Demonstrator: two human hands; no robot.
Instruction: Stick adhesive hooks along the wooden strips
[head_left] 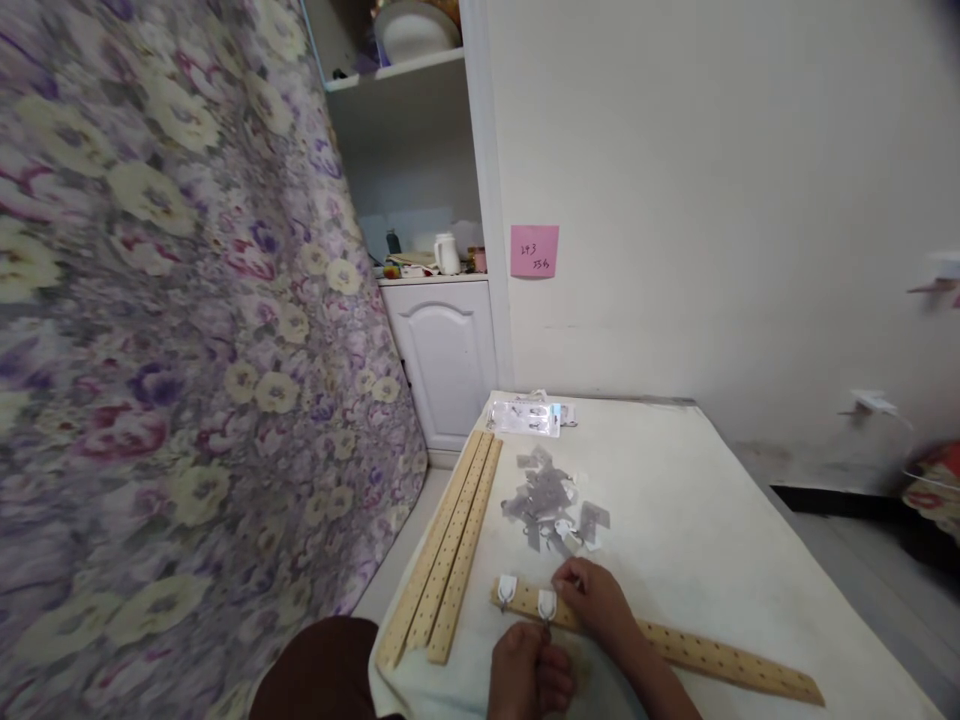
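A perforated wooden strip (pixel 720 657) lies across the near part of a white table (pixel 705 500). Two small white hooks (pixel 508 588) (pixel 547 602) sit on its left end. My right hand (pixel 596 600) rests on the strip just right of the second hook, fingers curled and pinched at it. My left hand (pixel 529 675) is closed in a loose fist right below that hook, its fingertips touching the hook's lower end. A pile of small grey plastic pieces (pixel 551 505) lies just beyond my hands.
Three more perforated wooden strips (pixel 450 550) lie along the table's left edge. A clear packet (pixel 534 417) sits at the far edge. A flowered mattress (pixel 172 330) leans at the left. A white cabinet (pixel 446 350) and a pink note (pixel 534 250) are behind.
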